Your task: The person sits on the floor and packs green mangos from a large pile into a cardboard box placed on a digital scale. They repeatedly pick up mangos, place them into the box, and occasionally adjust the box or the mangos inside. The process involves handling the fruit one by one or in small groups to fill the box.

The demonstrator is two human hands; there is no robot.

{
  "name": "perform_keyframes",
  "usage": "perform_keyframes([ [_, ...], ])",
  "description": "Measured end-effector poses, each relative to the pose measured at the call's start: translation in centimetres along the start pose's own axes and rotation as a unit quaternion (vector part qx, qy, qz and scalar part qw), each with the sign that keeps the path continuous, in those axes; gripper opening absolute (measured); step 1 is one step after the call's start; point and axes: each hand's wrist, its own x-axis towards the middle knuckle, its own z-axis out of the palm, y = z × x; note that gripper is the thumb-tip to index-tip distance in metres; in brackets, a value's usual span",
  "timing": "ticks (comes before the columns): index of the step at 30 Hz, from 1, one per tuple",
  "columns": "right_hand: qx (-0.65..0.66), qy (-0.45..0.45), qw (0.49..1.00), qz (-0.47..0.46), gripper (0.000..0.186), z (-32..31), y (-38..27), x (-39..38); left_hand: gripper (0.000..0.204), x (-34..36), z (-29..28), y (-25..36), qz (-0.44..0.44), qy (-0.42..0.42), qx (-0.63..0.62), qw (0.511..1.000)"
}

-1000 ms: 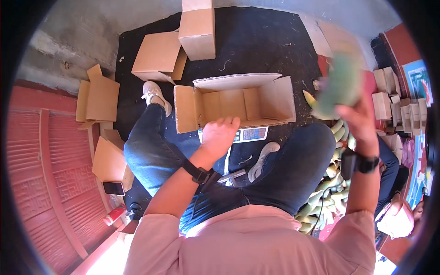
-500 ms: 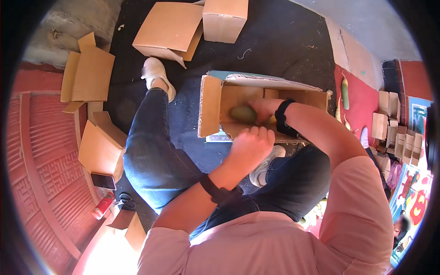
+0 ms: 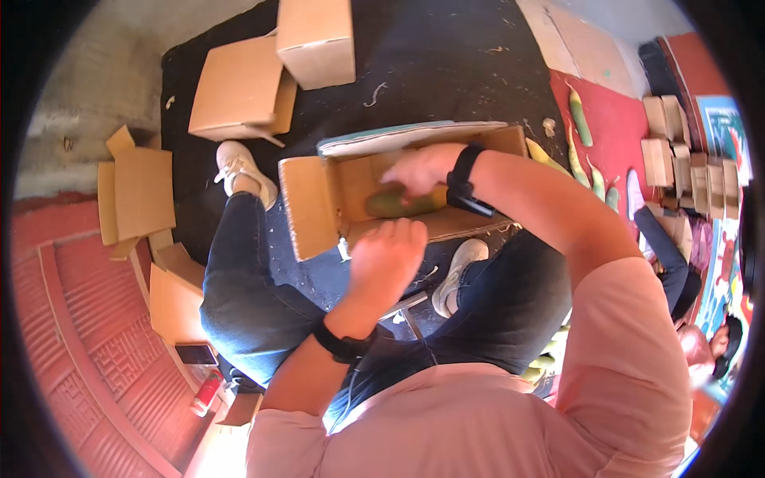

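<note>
A cardboard box [image 3: 304, 209] with raised flaps sits on the dark floor in front of me. My left hand [image 3: 386, 259] has its fingers curled over the near rim. Inside lies a long green radish [image 3: 386, 204], turning yellowish toward its right end. My right hand [image 3: 424, 169] reaches in above the radish, fingers stretched to the left and slightly blurred, the thumb seemingly touching its skin. Shadow and my forearm hide part of the inside.
Several green-and-white radishes [image 3: 579, 119] lie on red ground at the right. Brown cartons [image 3: 233, 89] stand ahead and along the left wall. Small stacked boxes [image 3: 660, 162] and another person [image 3: 668, 247] are at far right. A phone [image 3: 196, 354] and red can [image 3: 207, 392] sit lower left.
The view has shifted. My right hand has lifted off the radish's end, its fingers now stretched. More of the radish shows in the box. My left hand stays at the near rim.
</note>
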Motion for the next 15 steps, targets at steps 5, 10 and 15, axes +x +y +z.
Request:
perform_keyframes([
  [5, 0.244, 0.325, 0.892, -0.197, 0.044, -3.0, -0.1, -16.4, 0.010, -0.1, -1.2, -0.1, -0.018, -0.050, 0.021, 0.998],
  [10, 0.332, 0.606, 0.715, 0.104, 0.040, 10.1, 6.2, -34.2, 0.017, -0.1, -0.7, 0.8, -0.036, -0.067, 0.084, 0.994],
  [15, 0.452, 0.575, 0.536, 0.422, 0.032, 38.7, 14.3, -37.7, 0.021, 0.4, -0.5, 1.5, -0.007, -0.014, 0.075, 0.997],
])
